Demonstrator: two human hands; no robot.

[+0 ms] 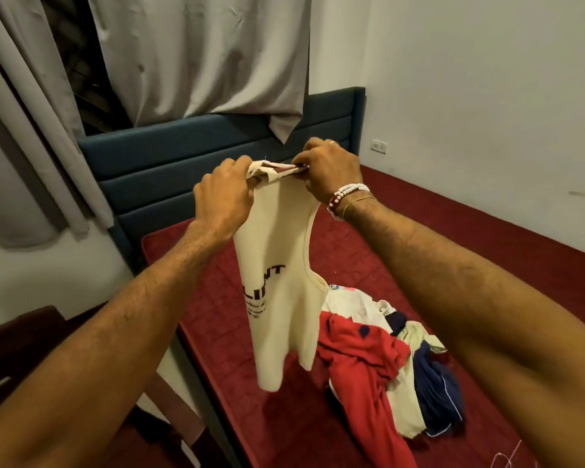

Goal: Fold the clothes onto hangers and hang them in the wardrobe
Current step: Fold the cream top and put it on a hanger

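Two bare forearms reach forward from the bottom corners of the view. At the lower left edge stands a dark wooden piece of furniture (17,336), only partly in view, beside the bed (223,309) with its dark red cover.

On the bed, to the right of centre, lies a loose pile of clothes (382,352). A red garment (358,363) sprawls over its near side, a navy garment (436,390) with a thin white line lies on its right side, and pale pieces show between and behind them.

Above the bed and just left of the pile hangs the cream top (277,265), a sleeveless one with dark lettering on its front. It is held up in the air by its top edge and its lower hem hangs free, clear of the bed.

The left hand (222,197) has its grip clamped on the top's left upper corner, fingers curled round bunched cloth. The right hand (328,170) pinches the upper edge just beside it, its grip closed on the cloth. A ring (334,142) sits on one finger, and bead bracelets (347,194) circle the wrist. A thin pinkish strip shows between the hands; what it is cannot be told.

Beyond the hands rises a blue padded headboard (169,163). Grey curtains (200,55) hang over it, and a white wall (470,79) with a socket (379,145) stands to the right.
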